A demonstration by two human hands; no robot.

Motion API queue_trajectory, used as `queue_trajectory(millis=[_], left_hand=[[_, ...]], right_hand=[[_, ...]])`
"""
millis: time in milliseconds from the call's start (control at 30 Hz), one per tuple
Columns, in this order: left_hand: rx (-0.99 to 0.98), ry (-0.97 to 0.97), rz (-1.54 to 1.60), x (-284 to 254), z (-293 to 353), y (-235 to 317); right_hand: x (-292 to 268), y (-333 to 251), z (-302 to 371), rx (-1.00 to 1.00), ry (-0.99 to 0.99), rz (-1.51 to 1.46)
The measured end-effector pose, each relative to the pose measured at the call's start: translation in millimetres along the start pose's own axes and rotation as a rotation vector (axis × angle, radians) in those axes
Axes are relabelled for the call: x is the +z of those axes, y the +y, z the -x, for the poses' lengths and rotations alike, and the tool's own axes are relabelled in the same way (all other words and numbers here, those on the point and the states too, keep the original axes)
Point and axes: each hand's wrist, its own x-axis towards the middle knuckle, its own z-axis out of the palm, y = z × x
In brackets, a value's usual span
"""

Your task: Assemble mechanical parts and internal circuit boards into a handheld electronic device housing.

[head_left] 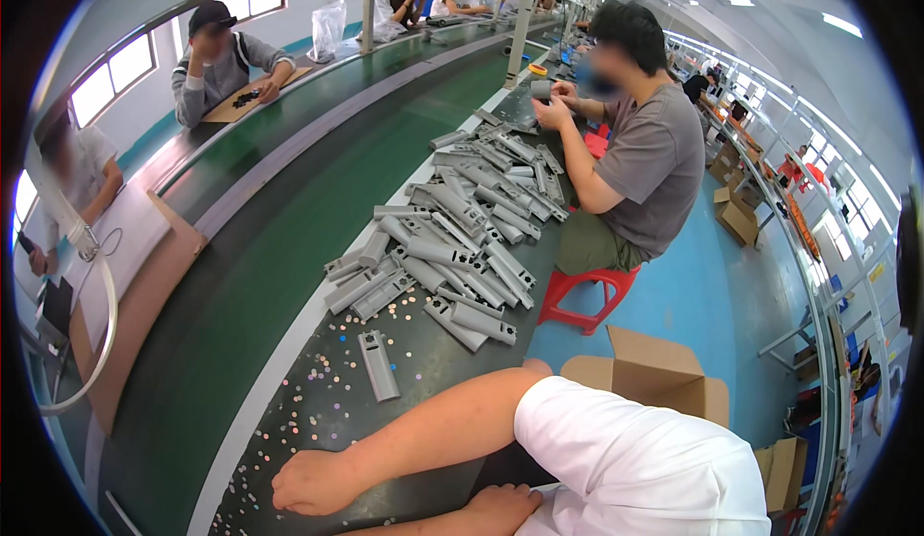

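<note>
My right hand (313, 483) flat on dark desk (289, 421), fingers curled over tiny coloured round discs (318, 396): light, slippery, pinch singly. Left hand (500, 509) loosely curled, empty. Grey plastic elongated housing (378, 365) near: stiff, grip mid-body.

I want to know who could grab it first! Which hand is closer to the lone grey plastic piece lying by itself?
Left. The left hand rests on the dark table just below the lone grey plastic piece. The right hand lies farther away, lower and to the right.
</note>
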Motion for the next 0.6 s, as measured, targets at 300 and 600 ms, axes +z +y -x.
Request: queue_trajectory(millis=[300,600], left_hand=[[-0.049,-0.038,0.001,-9,3,7],[0.006,-0.009,-0.017,-4,1,2]], right_hand=[[2,1,1,0.003,0.0,0.012],[3,2,0,0.002,0.007,0.025]])
